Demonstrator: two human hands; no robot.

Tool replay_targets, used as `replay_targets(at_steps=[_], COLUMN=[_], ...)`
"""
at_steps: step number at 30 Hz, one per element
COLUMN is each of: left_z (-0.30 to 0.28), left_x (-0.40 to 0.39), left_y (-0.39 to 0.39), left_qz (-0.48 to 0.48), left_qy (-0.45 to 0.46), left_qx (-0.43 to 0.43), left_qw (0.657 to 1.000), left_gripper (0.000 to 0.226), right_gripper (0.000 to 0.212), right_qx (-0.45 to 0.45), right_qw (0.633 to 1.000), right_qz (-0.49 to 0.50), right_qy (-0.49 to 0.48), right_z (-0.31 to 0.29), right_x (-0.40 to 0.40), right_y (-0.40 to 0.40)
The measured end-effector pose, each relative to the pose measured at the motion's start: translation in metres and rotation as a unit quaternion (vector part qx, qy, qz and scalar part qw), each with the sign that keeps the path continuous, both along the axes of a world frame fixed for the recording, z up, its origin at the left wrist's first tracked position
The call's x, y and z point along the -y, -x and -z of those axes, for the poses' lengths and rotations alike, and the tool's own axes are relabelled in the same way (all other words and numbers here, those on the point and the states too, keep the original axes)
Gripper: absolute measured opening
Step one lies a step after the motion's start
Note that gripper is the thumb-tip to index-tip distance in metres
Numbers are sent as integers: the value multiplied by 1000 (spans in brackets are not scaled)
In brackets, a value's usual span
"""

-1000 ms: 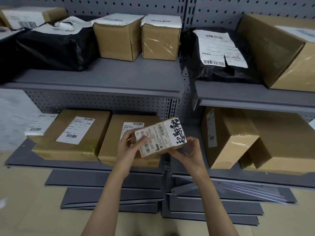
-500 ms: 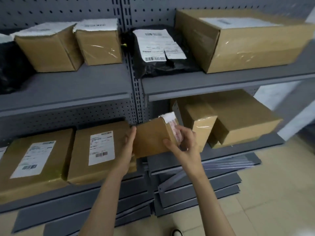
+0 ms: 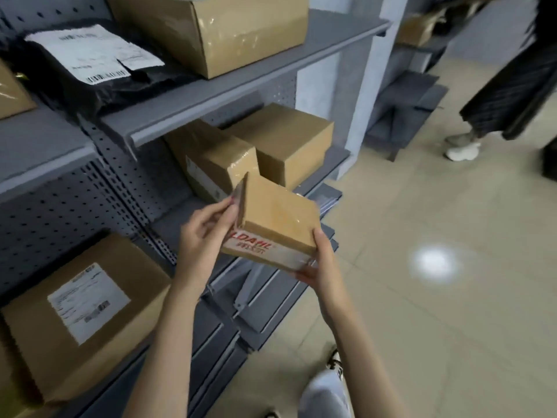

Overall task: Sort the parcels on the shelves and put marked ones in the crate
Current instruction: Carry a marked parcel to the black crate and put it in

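Note:
I hold a small brown cardboard parcel (image 3: 275, 218) with red lettering on its near side, in front of the lower shelf (image 3: 336, 159). My left hand (image 3: 205, 233) grips its left edge, where the white label faces away from me. My right hand (image 3: 319, 263) supports its lower right corner from underneath. The parcel is tilted, plain taped face up. No crate is in view.
Two brown boxes (image 3: 211, 158) (image 3: 286, 140) sit on the lower shelf behind the parcel. A labelled box (image 3: 87, 309) lies lower left. The upper shelf (image 3: 340, 31) holds a black bag (image 3: 90, 64) and a large box (image 3: 217, 28). Spare shelf boards (image 3: 271, 303) lie on the floor. A person (image 3: 509, 95) stands at right.
My view has swung right, away from the left shelves. I have turned the parcel so its label, which faced me before, now points left, and carried it rightward toward the open floor.

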State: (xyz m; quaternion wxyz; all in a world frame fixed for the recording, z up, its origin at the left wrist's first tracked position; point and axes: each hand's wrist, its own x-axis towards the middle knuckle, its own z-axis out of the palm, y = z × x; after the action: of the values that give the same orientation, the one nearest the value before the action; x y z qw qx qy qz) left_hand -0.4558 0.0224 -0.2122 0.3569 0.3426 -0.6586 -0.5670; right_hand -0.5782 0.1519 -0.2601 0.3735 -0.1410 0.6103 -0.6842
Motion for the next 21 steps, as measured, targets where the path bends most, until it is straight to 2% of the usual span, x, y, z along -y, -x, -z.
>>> replay_targets(at_steps=[4, 6, 11, 13, 17, 19, 21], left_z=[5, 10, 16, 17, 23, 21, 21], left_x=[-41, -66, -150, -197, -322, -399, -478], left_y=[42, 61, 110, 136, 180, 195, 206], left_qz=[99, 155, 293, 345, 468, 544, 618], left_qy=[-19, -37, -23, -26, -47, -60, -82], left_qx=[-1, -3, 22, 32, 53, 57, 55], left_qw=[995, 987, 955, 938, 881, 835, 780], left_gripper=[22, 27, 40, 40, 34, 34, 51], right_gripper=[35, 36, 52, 51, 53, 73, 93], right_qx=[2, -24, -78, -79, -78, -85, -80], right_qw=[994, 988, 964, 950, 907, 879, 860], right_qz=[110, 154, 249, 297, 413, 469, 503], right_qy=[12, 20, 48, 49, 29, 7, -19], right_z=[0, 0, -2, -2, 2, 2, 4], right_x=[-62, -103, -208, -258, -389, -465, -542], right_y=[15, 25, 39, 43, 42, 34, 20])
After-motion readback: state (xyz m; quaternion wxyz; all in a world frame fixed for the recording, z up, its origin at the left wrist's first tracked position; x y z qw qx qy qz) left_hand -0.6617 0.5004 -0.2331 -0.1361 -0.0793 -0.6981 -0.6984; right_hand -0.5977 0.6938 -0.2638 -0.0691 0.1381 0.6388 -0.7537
